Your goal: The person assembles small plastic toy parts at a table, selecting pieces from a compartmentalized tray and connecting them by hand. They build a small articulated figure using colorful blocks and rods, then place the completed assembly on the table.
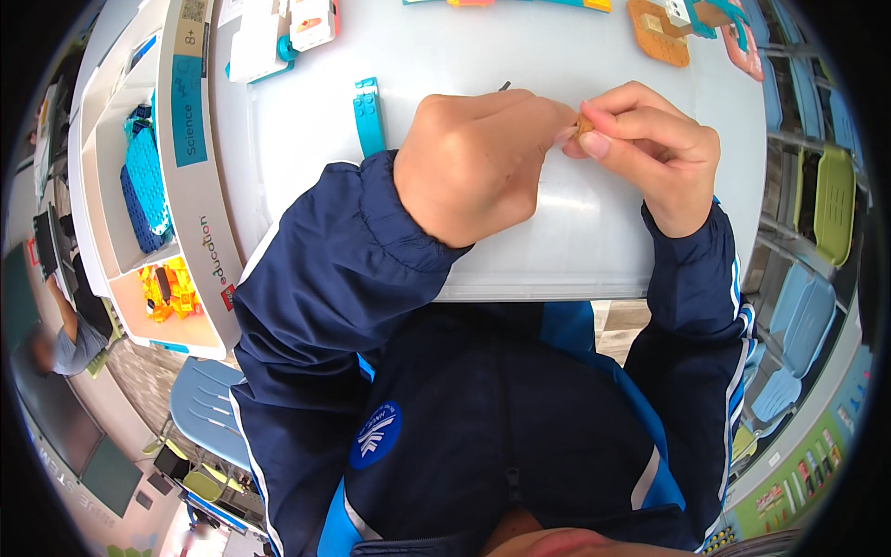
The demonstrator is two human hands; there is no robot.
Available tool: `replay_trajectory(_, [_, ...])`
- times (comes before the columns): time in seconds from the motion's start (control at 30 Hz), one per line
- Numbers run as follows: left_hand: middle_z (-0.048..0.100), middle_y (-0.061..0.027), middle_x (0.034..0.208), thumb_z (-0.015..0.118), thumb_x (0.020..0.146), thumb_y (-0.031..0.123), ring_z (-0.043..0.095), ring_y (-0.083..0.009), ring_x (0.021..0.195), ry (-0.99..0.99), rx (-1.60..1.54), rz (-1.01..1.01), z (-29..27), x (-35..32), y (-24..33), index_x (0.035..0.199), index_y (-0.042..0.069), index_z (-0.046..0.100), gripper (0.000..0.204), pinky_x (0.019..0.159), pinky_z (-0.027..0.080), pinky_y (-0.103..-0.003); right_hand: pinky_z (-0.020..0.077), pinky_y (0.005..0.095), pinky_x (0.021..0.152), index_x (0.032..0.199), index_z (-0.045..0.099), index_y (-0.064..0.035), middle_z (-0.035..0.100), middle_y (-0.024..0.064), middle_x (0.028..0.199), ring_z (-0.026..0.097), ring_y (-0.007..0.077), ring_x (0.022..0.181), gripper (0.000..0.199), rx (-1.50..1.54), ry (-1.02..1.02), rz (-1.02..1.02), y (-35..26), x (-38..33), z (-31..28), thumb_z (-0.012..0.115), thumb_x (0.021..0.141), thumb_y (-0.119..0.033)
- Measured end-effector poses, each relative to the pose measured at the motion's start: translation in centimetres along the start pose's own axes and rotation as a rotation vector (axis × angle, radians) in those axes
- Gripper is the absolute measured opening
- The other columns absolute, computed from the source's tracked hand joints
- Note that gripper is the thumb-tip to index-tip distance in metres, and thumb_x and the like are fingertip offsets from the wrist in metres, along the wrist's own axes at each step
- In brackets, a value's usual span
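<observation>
Over the near middle of a white table (594, 232), my hands meet fingertip to fingertip. Thumb and fingers of my right hand (659, 144) pinch a small tan building piece (584, 126). My left hand (478, 162) is closed, back upward, its fingertips against that piece; whether they grip something of their own is hidden. Just beyond the left knuckles pokes a short dark stick-like piece (505, 85), and I cannot tell if it is held or lies on the table. A teal studded brick piece (368, 116) lies left of my left hand.
Along the table's left side stands a white compartment box (197, 186) with teal, blue and yellow-orange building pieces. At the far side are a white-and-teal built model (264, 42) and a tan plate-like piece (661, 35). Chairs (803, 306) stack at right; another person (70, 348) is at far left.
</observation>
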State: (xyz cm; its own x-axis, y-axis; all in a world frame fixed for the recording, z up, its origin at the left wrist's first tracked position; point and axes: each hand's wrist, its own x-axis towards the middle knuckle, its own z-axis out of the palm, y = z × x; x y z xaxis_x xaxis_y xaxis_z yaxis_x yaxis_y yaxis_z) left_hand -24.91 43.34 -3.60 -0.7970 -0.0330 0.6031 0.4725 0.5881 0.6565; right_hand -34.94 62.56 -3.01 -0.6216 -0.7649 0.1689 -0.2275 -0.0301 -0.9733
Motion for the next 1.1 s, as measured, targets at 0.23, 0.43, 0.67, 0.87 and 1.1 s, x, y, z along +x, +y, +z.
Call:
replay_trajectory(0.23, [0.071, -0.0038, 0.073, 0.076, 0.089, 0.005, 0.055, -0.005, 0.057, -0.124, -0.051, -0.239, -1.2, 1.2, 0.6, 0.097, 0.0, 0.075, 0.01, 0.052, 0.044, -0.019, 0.0617, 0.033, 0.087, 0.106, 0.072, 0.0072, 0.07, 0.0162, 0.105, 0.072, 0.0229, 0.096, 0.019, 0.189, 0.038, -0.02, 0.1, 0.5, -0.6, 0.071, 0.088, 0.01])
replay_trajectory(0.43, [0.072, -0.0051, 0.076, 0.072, 0.091, 0.002, 0.061, -0.0057, 0.063, -0.239, -0.186, -0.312, -1.8, 1.0, 0.7, 0.095, -0.003, 0.074, 0.007, 0.056, 0.046, -0.019, 0.0631, 0.0346, 0.085, 0.1, 0.072, 0.0068, 0.07, 0.0171, 0.103, 0.072, 0.024, 0.094, 0.013, 0.265, 0.024, 0.0, 0.1, 0.4, -0.5, 0.072, 0.087, 0.011])
replay_trajectory(0.67, [0.071, -0.0056, 0.074, 0.069, 0.092, -0.002, 0.062, -0.0068, 0.059, -0.262, -0.304, -0.388, -1.9, 0.9, 1.0, 0.093, -0.004, 0.074, 0.006, 0.056, 0.046, -0.019, 0.0631, 0.0341, 0.084, 0.097, 0.072, 0.0073, 0.068, 0.0184, 0.102, 0.073, 0.0245, 0.091, 0.012, 0.269, -0.039, -0.028, 0.5, 0.2, -0.6, 0.071, 0.086, 0.013])
replay_trajectory(0.87, [0.07, -0.0058, 0.071, 0.068, 0.091, -0.004, 0.061, -0.0066, 0.058, -0.257, -0.278, -0.357, -1.8, 0.6, 1.1, 0.09, -0.004, 0.074, 0.006, 0.055, 0.045, -0.019, 0.0618, 0.0333, 0.083, 0.098, 0.073, 0.0076, 0.068, 0.017, 0.1, 0.072, 0.024, 0.09, 0.013, 0.254, -0.074, -0.007, 0.5, 0.2, -0.4, 0.071, 0.086, 0.014])
replay_trajectory(1.1, [0.072, -0.0058, 0.079, 0.075, 0.088, 0.001, 0.063, -0.0084, 0.065, -0.252, -0.234, -0.323, -2.2, 1.5, 0.8, 0.093, -0.002, 0.075, 0.006, 0.061, 0.048, -0.021, 0.0613, 0.0347, 0.083, 0.104, 0.072, 0.0053, 0.069, 0.0168, 0.102, 0.072, 0.0235, 0.09, 0.018, 0.204, -0.072, -0.104, 0.7, 0.6, -1.2, 0.072, 0.087, 0.01])
